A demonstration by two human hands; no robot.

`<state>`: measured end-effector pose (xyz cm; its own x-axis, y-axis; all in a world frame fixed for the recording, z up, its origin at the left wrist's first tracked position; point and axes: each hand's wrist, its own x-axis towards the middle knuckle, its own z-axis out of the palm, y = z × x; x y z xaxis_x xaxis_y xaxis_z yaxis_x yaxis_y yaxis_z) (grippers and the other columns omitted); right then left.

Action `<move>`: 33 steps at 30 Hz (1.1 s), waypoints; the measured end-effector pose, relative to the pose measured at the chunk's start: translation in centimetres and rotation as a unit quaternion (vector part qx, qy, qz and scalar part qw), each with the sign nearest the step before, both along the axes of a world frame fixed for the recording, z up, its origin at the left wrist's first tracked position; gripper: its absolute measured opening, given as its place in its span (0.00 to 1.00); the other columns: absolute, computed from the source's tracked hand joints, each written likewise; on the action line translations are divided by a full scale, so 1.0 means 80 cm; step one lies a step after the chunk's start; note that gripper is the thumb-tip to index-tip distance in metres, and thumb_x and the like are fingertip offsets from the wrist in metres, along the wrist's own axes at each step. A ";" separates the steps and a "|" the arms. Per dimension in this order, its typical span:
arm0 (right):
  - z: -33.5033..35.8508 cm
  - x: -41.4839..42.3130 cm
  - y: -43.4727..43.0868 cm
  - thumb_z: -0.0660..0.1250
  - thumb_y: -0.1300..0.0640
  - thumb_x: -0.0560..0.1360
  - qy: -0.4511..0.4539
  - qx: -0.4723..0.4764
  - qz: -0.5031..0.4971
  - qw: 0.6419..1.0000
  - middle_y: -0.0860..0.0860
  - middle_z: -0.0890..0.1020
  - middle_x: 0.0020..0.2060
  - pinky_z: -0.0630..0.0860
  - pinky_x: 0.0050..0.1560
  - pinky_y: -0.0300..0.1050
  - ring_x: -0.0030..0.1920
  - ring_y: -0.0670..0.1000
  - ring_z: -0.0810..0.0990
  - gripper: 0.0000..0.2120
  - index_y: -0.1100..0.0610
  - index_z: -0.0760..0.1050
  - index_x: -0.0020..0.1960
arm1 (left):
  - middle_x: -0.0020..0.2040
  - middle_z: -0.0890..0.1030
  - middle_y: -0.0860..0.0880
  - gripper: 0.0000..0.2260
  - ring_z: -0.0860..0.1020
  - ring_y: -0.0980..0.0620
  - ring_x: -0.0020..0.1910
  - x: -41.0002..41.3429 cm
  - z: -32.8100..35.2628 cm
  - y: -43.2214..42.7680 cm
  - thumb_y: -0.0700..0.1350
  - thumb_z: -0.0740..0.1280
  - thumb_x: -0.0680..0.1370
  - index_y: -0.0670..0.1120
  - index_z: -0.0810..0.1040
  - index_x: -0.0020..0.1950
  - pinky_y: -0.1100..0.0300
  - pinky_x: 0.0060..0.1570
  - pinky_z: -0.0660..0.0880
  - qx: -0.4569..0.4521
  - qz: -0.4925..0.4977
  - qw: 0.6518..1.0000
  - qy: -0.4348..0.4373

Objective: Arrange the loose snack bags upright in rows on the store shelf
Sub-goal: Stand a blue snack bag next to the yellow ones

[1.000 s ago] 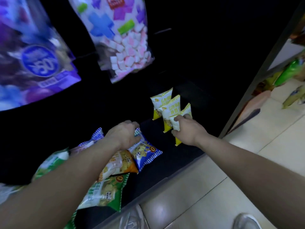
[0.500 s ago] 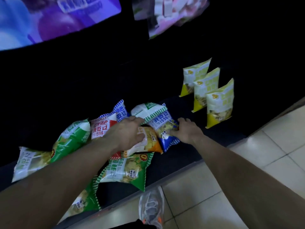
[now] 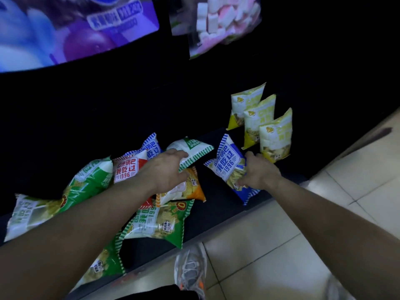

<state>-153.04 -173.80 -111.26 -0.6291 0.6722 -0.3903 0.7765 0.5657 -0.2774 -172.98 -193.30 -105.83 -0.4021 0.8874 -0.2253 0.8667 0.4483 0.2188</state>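
Left to right along the dark shelf (image 3: 218,211): a heap of loose snack bags lies flat and overlapping. It holds green bags (image 3: 86,182), a red bag (image 3: 127,167), an orange bag (image 3: 191,187) and a front green bag (image 3: 160,219). The left hand (image 3: 166,169) reaches over the heap. Its fingers and thumb close on the near edge of a green-and-white bag (image 3: 192,150) lying on top. Apart from the heap, the right hand (image 3: 259,172) grips the lower right side of a blue bag (image 3: 227,163), which is raised at a tilt. Just beyond it, three yellow bags (image 3: 257,120) stand upright in a diagonal row, each overlapping the next.

The bags look light, air-puffed and soft, with slick film and brittle contents. They would probably crush under a hard squeeze and slide under a loose one. The crimped seams or side edges seem the safest hold. Each bag's flat base should be set down first so that it stands.

Half a second earlier the blue bag lay in the heap against the orange bag, with the right hand just arriving at it. It has since been drawn rightward, clear of the pile, toward the yellow row. The left hand then rested over the orange bag and has moved up to take the green-and-white bag.
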 end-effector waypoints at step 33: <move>0.065 0.285 0.091 0.65 0.40 0.76 -0.052 0.018 0.024 0.998 0.53 0.70 0.65 0.72 0.58 0.48 0.63 0.55 0.73 0.31 0.51 0.61 0.73 | 0.43 0.74 0.54 0.19 0.74 0.53 0.43 0.217 -0.035 0.268 0.55 0.78 0.67 0.57 0.78 0.54 0.61 0.37 0.69 0.170 0.092 0.972 -0.133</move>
